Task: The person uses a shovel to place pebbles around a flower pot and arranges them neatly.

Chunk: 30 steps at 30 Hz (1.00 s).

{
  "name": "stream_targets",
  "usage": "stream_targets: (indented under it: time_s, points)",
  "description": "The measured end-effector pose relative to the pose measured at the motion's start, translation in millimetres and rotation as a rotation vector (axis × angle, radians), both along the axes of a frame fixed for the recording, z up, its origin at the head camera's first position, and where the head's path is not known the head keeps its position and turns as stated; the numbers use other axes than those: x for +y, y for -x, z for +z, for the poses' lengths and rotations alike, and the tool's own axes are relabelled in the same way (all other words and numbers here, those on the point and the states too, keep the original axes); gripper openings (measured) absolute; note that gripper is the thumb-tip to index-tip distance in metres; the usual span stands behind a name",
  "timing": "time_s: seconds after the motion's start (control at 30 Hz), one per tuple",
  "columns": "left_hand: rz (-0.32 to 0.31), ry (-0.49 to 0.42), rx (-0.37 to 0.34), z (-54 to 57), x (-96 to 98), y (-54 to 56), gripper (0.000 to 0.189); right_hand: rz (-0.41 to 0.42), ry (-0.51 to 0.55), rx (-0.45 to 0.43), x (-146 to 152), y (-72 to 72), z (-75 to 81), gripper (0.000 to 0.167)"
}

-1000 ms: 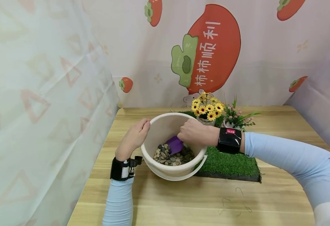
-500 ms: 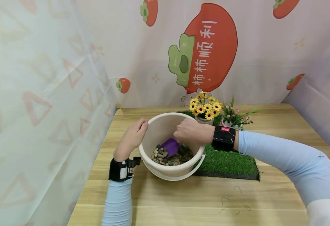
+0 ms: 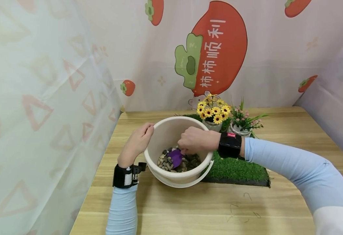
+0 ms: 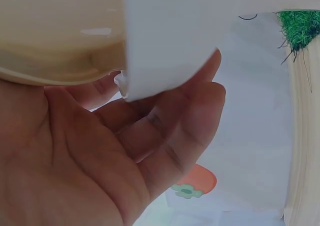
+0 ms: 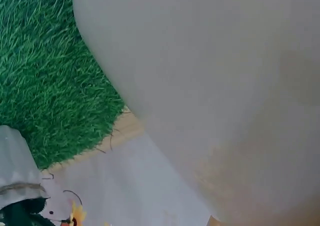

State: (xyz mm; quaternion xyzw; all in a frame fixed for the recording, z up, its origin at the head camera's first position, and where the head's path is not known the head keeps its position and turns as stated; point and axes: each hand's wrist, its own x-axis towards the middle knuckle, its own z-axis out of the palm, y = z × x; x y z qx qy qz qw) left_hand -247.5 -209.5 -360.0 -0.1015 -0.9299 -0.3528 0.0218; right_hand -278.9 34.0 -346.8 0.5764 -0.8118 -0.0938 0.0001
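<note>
A cream plastic bucket [image 3: 166,132] stands on the table with pebbles [image 3: 163,162] covering its bottom. My left hand [image 3: 136,143] grips its left rim; in the left wrist view the fingers [image 4: 192,121] curl round the outside of the bucket wall [image 4: 170,31]. Reaching over the right rim, my right hand [image 3: 197,139] holds a purple scoop [image 3: 176,158] inside. The scoop's blade points down to the left, among the pebbles, and its handle is hidden in the fist. In the right wrist view the bucket wall [image 5: 190,76] fills most of the picture and hides that hand.
Behind and right of the bucket lies an artificial grass mat [image 3: 239,169]. On it stand a pot of yellow flowers [image 3: 214,112] and a pot of pink flowers [image 3: 242,121]. The bucket's handle [image 3: 189,185] hangs at the front. A printed curtain [image 3: 148,65] closes off the back.
My right hand has dipped lower and slightly left, and the scoop's blade has sunk down into the pebbles with its tip lower. The left hand keeps its hold on the rim.
</note>
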Motion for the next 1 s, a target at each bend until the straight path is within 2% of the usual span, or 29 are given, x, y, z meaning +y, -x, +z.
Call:
stream_targets:
  time_s: [0.1, 0.27, 0.5, 0.73, 1.0]
  points:
    - [-0.007, -0.001, -0.002, 0.4, 0.5, -0.3, 0.045, 0.02, 0.052, 0.016, 2.8, -1.9, 0.3, 0.05]
    - [-0.012, -0.005, -0.008, 2.7, 0.7, -0.2, 0.046, 0.032, 0.139, -0.01, 6.3, -1.8, 2.8, 0.052]
    - [-0.023, 0.007, -0.014, 1.6, -1.4, 0.4, 0.045, -0.025, 0.074, -0.089, 5.5, 0.4, -1.7, 0.044]
    - [-0.015, 0.028, -0.001, 2.0, -5.2, 0.8, 0.045, -0.042, 0.139, -0.147, 6.4, 3.4, 3.9, 0.046]
    - [-0.024, 0.037, -0.014, -0.3, -3.6, 2.2, 0.047, -0.048, 0.128, -0.187, 10.2, 4.9, 6.6, 0.044]
